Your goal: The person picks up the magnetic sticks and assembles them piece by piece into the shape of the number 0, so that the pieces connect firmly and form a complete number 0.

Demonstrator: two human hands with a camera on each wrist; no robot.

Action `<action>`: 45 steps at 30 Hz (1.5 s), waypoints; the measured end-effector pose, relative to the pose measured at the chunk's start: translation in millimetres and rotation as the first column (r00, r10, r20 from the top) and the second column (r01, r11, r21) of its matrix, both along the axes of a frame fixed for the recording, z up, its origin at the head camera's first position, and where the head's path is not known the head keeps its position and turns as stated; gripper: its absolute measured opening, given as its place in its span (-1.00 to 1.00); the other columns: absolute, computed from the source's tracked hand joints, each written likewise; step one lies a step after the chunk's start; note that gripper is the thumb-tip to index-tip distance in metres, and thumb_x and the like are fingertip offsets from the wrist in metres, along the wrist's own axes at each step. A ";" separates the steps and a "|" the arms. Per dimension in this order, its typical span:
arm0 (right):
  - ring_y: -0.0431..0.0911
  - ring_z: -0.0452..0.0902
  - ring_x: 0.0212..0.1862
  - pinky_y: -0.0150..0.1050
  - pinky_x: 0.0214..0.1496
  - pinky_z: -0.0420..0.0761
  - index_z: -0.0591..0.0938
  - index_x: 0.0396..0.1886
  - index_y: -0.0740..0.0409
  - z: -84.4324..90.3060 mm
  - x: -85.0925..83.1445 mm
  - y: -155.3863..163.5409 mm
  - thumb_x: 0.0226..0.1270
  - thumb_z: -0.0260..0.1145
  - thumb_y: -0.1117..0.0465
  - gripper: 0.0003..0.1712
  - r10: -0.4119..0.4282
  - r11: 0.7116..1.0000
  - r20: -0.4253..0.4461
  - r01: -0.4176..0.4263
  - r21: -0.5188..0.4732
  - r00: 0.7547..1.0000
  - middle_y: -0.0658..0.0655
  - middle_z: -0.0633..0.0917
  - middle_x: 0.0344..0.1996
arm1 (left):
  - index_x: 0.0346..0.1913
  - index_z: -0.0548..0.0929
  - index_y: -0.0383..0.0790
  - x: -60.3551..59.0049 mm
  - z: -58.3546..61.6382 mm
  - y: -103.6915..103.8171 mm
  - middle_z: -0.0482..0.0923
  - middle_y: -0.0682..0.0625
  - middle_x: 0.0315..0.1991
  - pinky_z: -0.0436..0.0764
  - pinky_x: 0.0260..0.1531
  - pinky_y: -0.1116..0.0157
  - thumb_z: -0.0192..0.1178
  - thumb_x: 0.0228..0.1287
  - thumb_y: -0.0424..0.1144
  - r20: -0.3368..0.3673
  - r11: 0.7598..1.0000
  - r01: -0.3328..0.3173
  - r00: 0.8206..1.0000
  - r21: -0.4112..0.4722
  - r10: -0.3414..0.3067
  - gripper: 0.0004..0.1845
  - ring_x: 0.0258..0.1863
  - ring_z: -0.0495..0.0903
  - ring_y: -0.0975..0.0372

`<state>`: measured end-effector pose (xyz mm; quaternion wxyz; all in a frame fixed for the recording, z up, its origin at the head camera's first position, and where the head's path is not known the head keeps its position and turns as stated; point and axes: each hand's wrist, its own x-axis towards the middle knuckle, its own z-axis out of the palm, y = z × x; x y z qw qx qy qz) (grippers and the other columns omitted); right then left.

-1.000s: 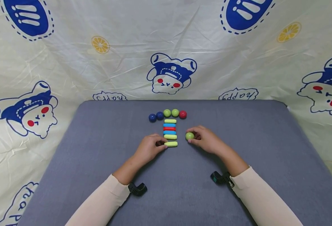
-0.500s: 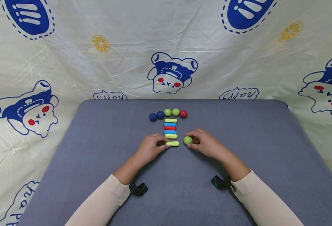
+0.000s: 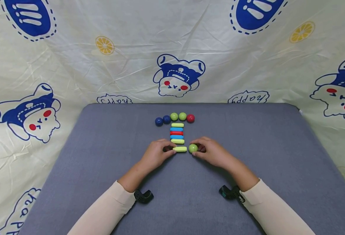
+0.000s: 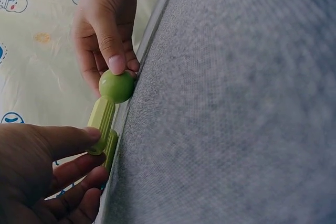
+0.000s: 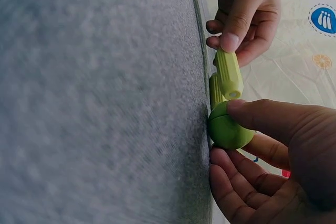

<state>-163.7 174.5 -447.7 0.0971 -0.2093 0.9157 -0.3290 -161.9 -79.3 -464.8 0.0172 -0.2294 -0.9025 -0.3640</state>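
Observation:
My left hand [image 3: 157,153] pinches one end of a short ribbed yellow-green rod [image 3: 180,149] between thumb and finger. Opposite it, my right hand [image 3: 214,150] holds a glossy green ball [image 3: 193,148] by thumb and fingers. Only a narrow gap parts rod and ball in the head view. From the left wrist, the rod [image 4: 101,119] points straight at the ball [image 4: 116,86]; whether they touch is unclear. A pale round spot shows on the rod's end [image 5: 229,94] in the right wrist view, close to the ball [image 5: 228,128].
Just beyond the hands, several rods lie stacked side by side: yellow-green [image 3: 177,141], blue [image 3: 176,129] and red [image 3: 176,133]. Behind them runs a row of balls: dark blue [image 3: 166,119], green [image 3: 182,116] and red [image 3: 190,118]. A patterned cloth [image 3: 125,75] hangs past the grey table [image 3: 101,140].
My right hand has brought the green ball toward me and leftward, up to the rod's free end. The left hand has shifted slightly right, still pinching the rod. The other rods and balls stay put.

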 end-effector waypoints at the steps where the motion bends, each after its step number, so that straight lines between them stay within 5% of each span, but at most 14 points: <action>1: -0.06 0.61 -0.06 -0.07 0.06 0.65 0.64 0.21 0.19 -0.1 0.5 -0.3 0.34 0.43 0.22 -0.54 0.002 1.000 -0.002 -0.002 0.000 1.000 0.16 0.67 0.01 | -0.15 0.79 -0.14 0.3 0.7 0.3 0.69 0.04 -0.30 0.58 -0.29 0.41 0.42 0.25 -0.23 -0.001 1.000 0.001 1.000 0.001 -0.001 -0.86 -0.34 0.60 0.30; 31: -0.12 0.58 -0.07 -0.12 0.04 0.64 0.65 0.19 0.10 -14.8 6.5 1.0 0.37 0.42 0.15 -0.58 -0.009 0.998 -0.019 0.008 -0.060 1.000 0.09 0.65 -0.05 | -0.06 0.76 -0.15 0.6 3.9 0.2 0.66 0.00 -0.25 0.58 -0.27 0.39 0.40 0.28 -0.22 0.061 1.000 0.012 0.998 0.001 -0.012 -0.80 -0.29 0.61 0.26; 45: -0.12 0.56 -0.07 -0.12 0.03 0.63 0.64 0.19 0.11 -13.0 7.0 -0.4 0.37 0.41 0.16 -0.58 -0.008 0.998 -0.013 0.007 -0.065 1.000 0.08 0.64 -0.07 | -0.02 0.77 -0.16 -11.9 10.8 -16.9 0.69 0.00 -0.15 0.62 -0.20 0.29 0.42 0.27 -0.19 0.070 0.994 -0.100 0.993 0.038 0.097 -0.75 -0.22 0.64 0.23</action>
